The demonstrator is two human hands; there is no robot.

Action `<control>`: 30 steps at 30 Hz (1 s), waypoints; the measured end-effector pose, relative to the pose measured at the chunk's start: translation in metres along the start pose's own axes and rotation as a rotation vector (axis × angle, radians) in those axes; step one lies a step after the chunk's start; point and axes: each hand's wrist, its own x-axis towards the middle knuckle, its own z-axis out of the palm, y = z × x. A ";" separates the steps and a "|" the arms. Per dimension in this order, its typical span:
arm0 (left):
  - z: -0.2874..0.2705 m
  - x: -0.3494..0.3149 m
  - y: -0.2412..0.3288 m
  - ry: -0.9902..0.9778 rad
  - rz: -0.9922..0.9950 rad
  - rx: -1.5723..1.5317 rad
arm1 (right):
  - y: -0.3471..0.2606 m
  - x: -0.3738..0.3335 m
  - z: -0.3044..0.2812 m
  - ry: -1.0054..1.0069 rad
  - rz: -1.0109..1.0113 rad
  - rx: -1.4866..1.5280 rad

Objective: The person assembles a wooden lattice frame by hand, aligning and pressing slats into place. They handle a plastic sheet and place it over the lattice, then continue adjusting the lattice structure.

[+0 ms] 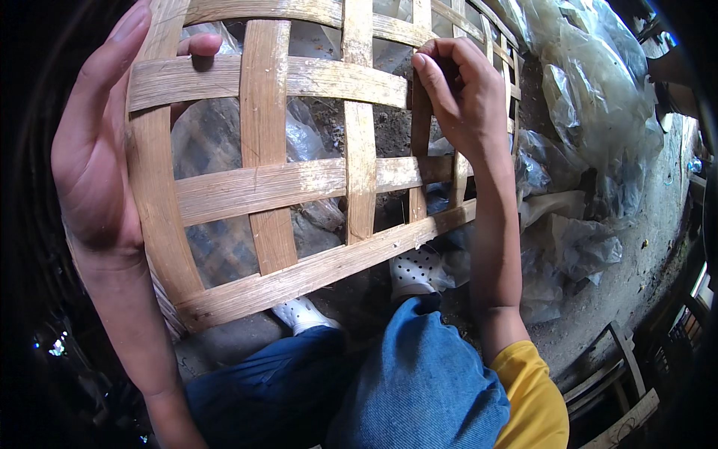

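An open lattice of flat, woven bamboo strips (263, 135) stands tilted before me above my knees. Along its left edge, my left hand (93, 168) is wrapped around the border, with a fingertip showing through an opening near the top. My right hand (475, 93) is closed in a pinch at one upright bamboo strip (420, 131) on the right side of the weave; the curled fingers partly hide what they grip. A lower bamboo strip (336, 269) runs slantwise along the lattice's bottom edge.
Crumpled clear plastic sheeting (591, 90) is heaped at the right and also lies behind the lattice. My white dotted clogs (299, 313) rest on the dirty ground (636, 254). Wooden slats (624, 423) lie at the lower right.
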 end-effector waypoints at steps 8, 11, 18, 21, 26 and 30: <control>0.006 -0.004 0.000 0.081 0.034 0.128 | 0.003 -0.015 -0.001 -0.058 0.143 0.316; 0.000 -0.003 0.001 0.016 0.035 0.058 | 0.009 -0.016 -0.015 0.176 0.360 0.832; 0.003 -0.005 -0.001 0.031 0.046 0.112 | 0.036 -0.027 -0.041 0.331 0.388 0.704; 0.003 -0.005 0.000 0.022 0.033 0.120 | 0.035 -0.032 -0.045 0.333 0.436 0.518; 0.007 -0.005 -0.001 0.017 0.050 0.075 | 0.051 -0.033 -0.046 0.426 0.297 0.242; 0.008 -0.004 0.001 0.054 0.060 0.135 | 0.037 -0.009 -0.040 0.215 0.224 0.199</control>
